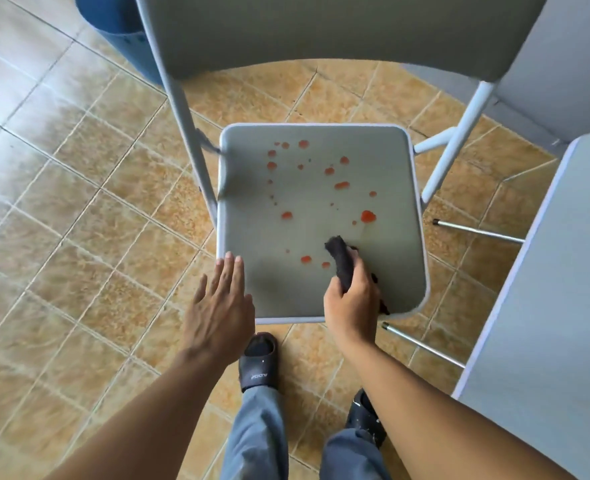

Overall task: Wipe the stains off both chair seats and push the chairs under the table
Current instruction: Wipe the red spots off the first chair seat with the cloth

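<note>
A grey folding chair stands in front of me, its seat (252, 223) spotted with several orange-red stains (368, 216). My right hand (352, 303) grips a dark cloth (340, 261) pressed on the seat near its front right part, just below the largest stain. My left hand (219, 306) is open with fingers spread, fingertips at the seat's front left corner. The chair's backrest (321, 29) fills the top of the view.
A grey table top (556, 306) runs along the right edge, with its metal legs (477, 230) close to the chair. A blue bin (120, 26) sits at the upper left. My two feet in dark slippers stand on the tan tiled floor (61, 202).
</note>
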Available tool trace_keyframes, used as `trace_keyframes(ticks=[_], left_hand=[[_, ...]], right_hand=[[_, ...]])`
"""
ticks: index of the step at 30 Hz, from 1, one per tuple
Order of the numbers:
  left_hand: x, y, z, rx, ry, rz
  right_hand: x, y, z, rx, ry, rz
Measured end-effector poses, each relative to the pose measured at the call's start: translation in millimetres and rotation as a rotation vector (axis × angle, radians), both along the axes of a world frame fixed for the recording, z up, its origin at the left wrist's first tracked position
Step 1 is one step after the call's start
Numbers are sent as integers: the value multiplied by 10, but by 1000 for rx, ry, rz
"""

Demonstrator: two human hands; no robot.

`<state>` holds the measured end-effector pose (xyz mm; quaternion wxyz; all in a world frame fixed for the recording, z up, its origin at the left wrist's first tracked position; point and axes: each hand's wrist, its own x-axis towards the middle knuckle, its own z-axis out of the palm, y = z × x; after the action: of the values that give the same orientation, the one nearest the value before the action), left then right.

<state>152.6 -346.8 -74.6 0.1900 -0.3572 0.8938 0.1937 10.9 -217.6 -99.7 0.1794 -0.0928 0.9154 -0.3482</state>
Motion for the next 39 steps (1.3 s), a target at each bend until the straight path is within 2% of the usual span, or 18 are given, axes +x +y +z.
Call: trace_keyframes(ticks=[3,7,12,14,19,22,26,29,32,35,39], left_hand=[[43,-319,-207,16,26,9],[43,-583,-415,36,61,1],[37,-767,-569,83,91,-25],[51,-804,-600,95,98,-43],[79,-826,-645,117,124,-57],[97,-848,-665,116,134,-75],[104,-868,-656,119,148,-87],[119,-892,-651,145,149,-106],[134,-888,-661,162,159,-112],[82,-889,-660,199,185,-39],[44,-924,-645,218,152,-21]], right_hand=[[365,-284,-234,10,52,41],[699,-436,-422,10,122,407],[302,-611,-594,61,295,690],[-23,-775,-686,80,335,704],[-526,-1282,-818,117,299,522],[-190,-1132,-768,82,377,625],[385,-471,-524,30,327,958],[281,-97,-428,43,345,1169],[-81,-162,-420,21,426,1295],[-442,-584,-571,52,492,1196],[-760,-1309,-754,128,404,923]])
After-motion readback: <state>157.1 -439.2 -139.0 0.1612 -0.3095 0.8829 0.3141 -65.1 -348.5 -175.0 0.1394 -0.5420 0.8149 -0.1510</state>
